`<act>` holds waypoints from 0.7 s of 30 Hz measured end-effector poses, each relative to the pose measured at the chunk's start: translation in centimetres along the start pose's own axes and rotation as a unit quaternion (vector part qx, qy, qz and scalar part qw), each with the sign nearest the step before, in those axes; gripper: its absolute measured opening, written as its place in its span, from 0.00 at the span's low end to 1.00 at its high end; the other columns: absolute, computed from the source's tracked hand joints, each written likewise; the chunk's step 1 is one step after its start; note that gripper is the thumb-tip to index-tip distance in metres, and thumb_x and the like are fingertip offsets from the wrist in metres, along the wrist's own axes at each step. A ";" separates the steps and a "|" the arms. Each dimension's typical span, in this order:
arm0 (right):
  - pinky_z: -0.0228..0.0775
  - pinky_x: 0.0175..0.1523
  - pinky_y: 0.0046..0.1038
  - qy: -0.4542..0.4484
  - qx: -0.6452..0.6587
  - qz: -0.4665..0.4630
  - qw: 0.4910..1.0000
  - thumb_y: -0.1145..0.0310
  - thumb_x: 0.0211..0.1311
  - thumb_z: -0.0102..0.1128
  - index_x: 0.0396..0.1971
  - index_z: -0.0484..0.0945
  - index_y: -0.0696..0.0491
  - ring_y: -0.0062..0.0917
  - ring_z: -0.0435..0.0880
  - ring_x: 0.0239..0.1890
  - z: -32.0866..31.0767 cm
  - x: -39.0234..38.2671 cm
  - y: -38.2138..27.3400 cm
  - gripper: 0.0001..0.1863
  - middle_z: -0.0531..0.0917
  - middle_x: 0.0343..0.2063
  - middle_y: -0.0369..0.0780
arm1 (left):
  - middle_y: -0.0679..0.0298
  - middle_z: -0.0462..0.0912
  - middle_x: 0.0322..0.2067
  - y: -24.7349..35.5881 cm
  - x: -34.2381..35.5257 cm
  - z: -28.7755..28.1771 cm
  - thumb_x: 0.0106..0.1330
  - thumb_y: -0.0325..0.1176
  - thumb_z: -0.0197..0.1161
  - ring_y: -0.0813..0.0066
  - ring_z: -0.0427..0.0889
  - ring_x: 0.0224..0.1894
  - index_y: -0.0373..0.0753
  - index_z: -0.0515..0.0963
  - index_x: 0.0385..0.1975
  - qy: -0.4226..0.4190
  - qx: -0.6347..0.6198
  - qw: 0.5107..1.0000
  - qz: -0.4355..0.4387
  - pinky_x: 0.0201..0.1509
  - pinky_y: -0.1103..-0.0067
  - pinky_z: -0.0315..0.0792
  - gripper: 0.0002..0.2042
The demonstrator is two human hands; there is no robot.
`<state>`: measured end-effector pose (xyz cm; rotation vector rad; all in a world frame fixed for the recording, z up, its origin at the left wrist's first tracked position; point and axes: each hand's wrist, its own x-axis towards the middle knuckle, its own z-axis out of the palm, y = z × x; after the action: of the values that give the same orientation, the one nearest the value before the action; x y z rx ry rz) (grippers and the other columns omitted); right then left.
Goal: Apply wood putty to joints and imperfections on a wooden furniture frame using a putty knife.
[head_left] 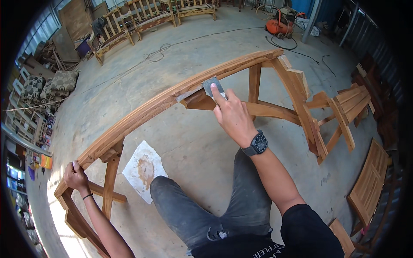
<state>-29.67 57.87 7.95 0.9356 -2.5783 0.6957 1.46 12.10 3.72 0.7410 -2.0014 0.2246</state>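
A long curved wooden rail [129,116], part of a wooden furniture frame standing on legs, arches in front of me. My right hand [234,114], with a black watch on the wrist, holds a small flat grey scraper [211,86], its index finger pressed along the top. The scraper is against the rail's inner edge, right of its middle, where a wooden cross-brace [266,109] joins. A pale grey strip [189,93] shows on the wood beside it; I cannot tell what it is. My left hand [76,176] is closed round the rail's left end.
A white sheet with brown paste [145,170] lies on the concrete floor by my left knee. Wooden chair frames [150,19] stand at the far side, near an orange compressor [279,26] and loose cables. More wooden pieces [370,182] lie at right; patterned cushions [60,84] at left.
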 end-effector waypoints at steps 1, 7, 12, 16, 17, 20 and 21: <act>0.76 0.41 0.46 0.007 0.000 -0.004 1.000 0.74 0.63 0.58 0.68 0.69 0.53 0.50 0.82 0.35 0.2 0.2 0.3 0.31 0.76 0.37 0.53 | 0.54 0.77 0.21 0.0 0.0 0.1 0.72 0.47 0.55 0.51 0.77 0.25 0.39 0.79 0.23 0.000 -0.002 1.000 -0.004 0.29 0.63 0.67 0.20; 0.76 0.42 0.46 0.014 0.011 0.013 1.000 0.74 0.63 0.58 0.66 0.72 0.53 0.50 0.81 0.35 -1.3 -0.4 1.1 0.28 0.76 0.37 0.52 | 0.54 0.78 0.21 -0.5 -0.1 0.1 0.72 0.48 0.55 0.51 0.77 0.25 0.39 0.79 0.23 -0.019 0.001 1.000 -0.022 0.29 0.63 0.67 0.20; 0.75 0.43 0.46 0.036 0.000 0.020 0.999 0.74 0.63 0.57 0.66 0.73 0.54 0.49 0.81 0.35 -1.4 0.6 1.9 0.28 0.76 0.36 0.52 | 0.54 0.77 0.21 0.0 0.2 0.3 0.72 0.48 0.55 0.50 0.77 0.25 0.39 0.79 0.23 0.000 -0.003 1.000 -0.014 0.29 0.63 0.67 0.20; 0.76 0.40 0.44 0.038 0.002 0.006 0.999 0.73 0.63 0.57 0.65 0.74 0.55 0.47 0.81 0.33 -0.8 0.2 3.2 0.27 0.77 0.33 0.52 | 0.54 0.76 0.20 0.0 0.4 0.1 0.73 0.48 0.54 0.50 0.76 0.25 0.39 0.78 0.22 -0.019 0.013 1.000 -0.015 0.29 0.62 0.66 0.21; 0.76 0.39 0.42 0.053 0.005 -0.006 0.999 0.73 0.64 0.56 0.64 0.74 0.56 0.44 0.82 0.31 -1.3 0.0 3.8 0.27 0.78 0.31 0.51 | 0.54 0.76 0.20 0.1 0.3 0.2 0.73 0.48 0.54 0.50 0.76 0.24 0.39 0.77 0.22 -0.014 0.009 1.000 -0.011 0.28 0.62 0.66 0.21; 0.77 0.35 0.40 0.044 0.050 0.015 0.998 0.72 0.64 0.54 0.64 0.74 0.59 0.40 0.84 0.26 -2.8 1.7 3.2 0.27 0.79 0.27 0.50 | 0.54 0.76 0.20 0.2 -0.1 -0.2 0.73 0.48 0.54 0.50 0.75 0.24 0.38 0.76 0.21 -0.009 0.011 1.000 -0.002 0.28 0.62 0.66 0.21; 0.77 0.34 0.38 0.025 0.086 0.050 0.995 0.72 0.65 0.53 0.64 0.73 0.60 0.38 0.84 0.23 -4.0 2.7 2.7 0.26 0.79 0.24 0.49 | 0.54 0.76 0.20 0.4 0.0 -0.2 0.73 0.47 0.54 0.50 0.75 0.24 0.38 0.76 0.21 0.000 0.008 1.000 0.000 0.28 0.62 0.66 0.21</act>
<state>-32.98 60.42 11.58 0.8325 -2.5670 0.9691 1.39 12.50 3.86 0.7508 -2.0012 0.2398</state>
